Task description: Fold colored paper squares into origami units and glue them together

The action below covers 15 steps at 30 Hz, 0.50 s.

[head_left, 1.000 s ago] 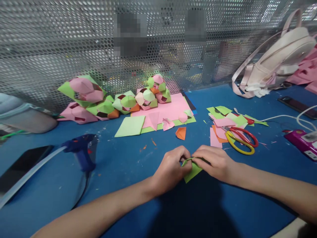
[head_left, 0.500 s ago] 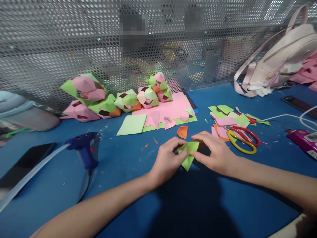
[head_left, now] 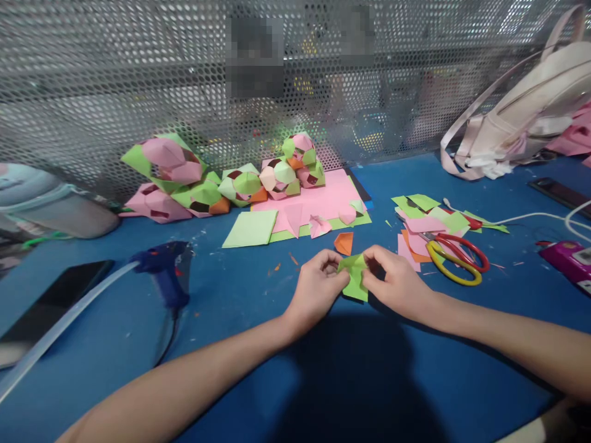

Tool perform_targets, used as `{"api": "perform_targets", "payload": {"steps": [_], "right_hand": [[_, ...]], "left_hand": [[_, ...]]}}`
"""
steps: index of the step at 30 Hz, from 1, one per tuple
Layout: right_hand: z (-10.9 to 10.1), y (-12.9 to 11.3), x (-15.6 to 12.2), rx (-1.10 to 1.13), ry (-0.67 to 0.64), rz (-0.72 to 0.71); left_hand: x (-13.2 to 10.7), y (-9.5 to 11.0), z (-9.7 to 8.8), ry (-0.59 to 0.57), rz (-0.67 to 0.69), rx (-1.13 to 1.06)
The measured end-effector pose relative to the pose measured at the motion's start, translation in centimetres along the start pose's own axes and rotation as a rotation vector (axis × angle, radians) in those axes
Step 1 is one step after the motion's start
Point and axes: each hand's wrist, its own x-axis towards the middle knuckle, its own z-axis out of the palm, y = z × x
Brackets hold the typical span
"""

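Note:
A small piece of green paper (head_left: 355,280) with creases in it is held just above the blue table. My left hand (head_left: 316,286) pinches its left side between thumb and fingers. On the opposite side my right hand (head_left: 399,280) grips the right edge, thumb in front; its other fingertips are partly hidden. Just beyond the hands lies a small folded orange piece (head_left: 343,243). Farther back are a folded pink piece (head_left: 318,226) and a pale green stack of paper (head_left: 250,228).
Yellow-and-red scissors (head_left: 455,261) lie on paper scraps (head_left: 418,206) at right. A blue glue gun (head_left: 166,274) and black phone (head_left: 55,298) are at left. Folded paper balls (head_left: 242,184) line the perforated metal panel (head_left: 184,111). A pale backpack (head_left: 530,111) stands at back right.
The green paper has turned in my hands, from a downward-pointing shape to a squarer one. My right hand has closed in on its edge. The view has shifted slightly.

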Motion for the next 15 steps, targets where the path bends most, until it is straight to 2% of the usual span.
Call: {"api": "perform_targets", "payload": {"steps": [9, 15], "right_hand": [[0.61, 0.40, 0.09, 0.079, 0.057, -0.022], [0.52, -0.10, -0.06, 0.093, -0.064, 0.075]], "left_hand": [[-0.11, -0.36, 0.29, -0.024, -0.052, -0.069], [-0.18, -0.21, 0.33, -0.019, -0.033, -0.110]]}}
